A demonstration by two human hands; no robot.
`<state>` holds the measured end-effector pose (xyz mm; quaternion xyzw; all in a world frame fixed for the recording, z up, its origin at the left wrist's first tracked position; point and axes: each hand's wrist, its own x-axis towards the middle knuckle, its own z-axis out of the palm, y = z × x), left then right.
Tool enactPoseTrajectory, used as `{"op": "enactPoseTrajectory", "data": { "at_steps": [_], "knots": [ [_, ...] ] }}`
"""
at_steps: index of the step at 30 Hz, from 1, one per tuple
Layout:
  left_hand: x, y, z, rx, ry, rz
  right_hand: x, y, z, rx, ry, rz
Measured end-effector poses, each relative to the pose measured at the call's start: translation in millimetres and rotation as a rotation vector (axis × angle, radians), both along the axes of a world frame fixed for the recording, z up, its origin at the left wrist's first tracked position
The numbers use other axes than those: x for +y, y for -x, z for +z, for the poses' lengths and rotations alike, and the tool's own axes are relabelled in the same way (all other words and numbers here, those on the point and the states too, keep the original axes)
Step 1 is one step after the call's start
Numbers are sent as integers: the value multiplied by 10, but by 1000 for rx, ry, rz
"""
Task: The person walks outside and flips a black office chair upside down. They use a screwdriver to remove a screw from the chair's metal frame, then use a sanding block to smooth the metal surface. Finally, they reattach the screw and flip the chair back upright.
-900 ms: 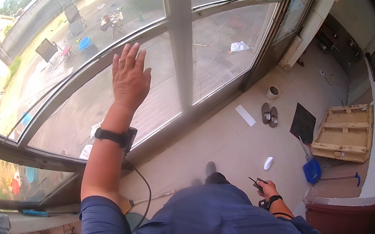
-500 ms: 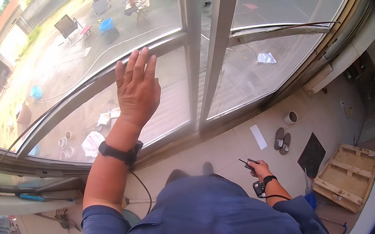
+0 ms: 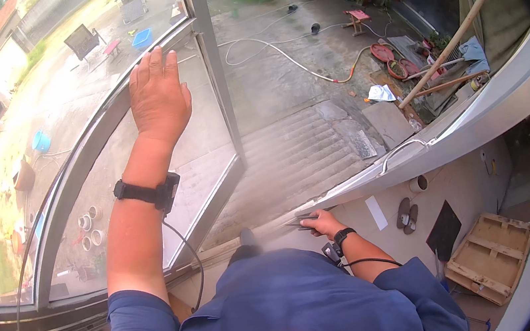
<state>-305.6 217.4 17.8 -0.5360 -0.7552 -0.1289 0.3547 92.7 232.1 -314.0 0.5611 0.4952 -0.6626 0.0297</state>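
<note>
My left hand (image 3: 159, 99) lies with fingers stretched on the crossbar of a glazed metal door (image 3: 216, 71). The door stands swung outward at an angle, and a thin dark rod (image 3: 37, 215) runs along its left part. My right hand (image 3: 324, 223), lower and near my waist, is closed around a dark slim hand tool (image 3: 302, 221) with two thin prongs; its exact kind is too small to tell. Each wrist wears a black strap with a small device and a cable, the left device (image 3: 166, 190) being the larger in view.
Ahead lies a ridged concrete ramp (image 3: 271, 164) beyond the threshold. Outside, a hose (image 3: 291, 58), a wooden pole (image 3: 449, 41), and a blue basin (image 3: 142, 39) are visible. Inside at right are slippers (image 3: 407, 215), a small pot (image 3: 419, 183), a black board (image 3: 444, 230) and a wooden crate (image 3: 491, 257).
The door has swung outward under my left hand, widening the gap to the yard. My body has moved forward to the threshold. My right hand has come inward and up with the tool.
</note>
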Motion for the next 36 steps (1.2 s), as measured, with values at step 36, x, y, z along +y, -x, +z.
{"op": "enactPoseTrajectory", "data": {
  "at_steps": [36],
  "knots": [
    [-29,3675,-322,430,-177,955,3666,3117,-1116,33,21,-209]
  ]
}}
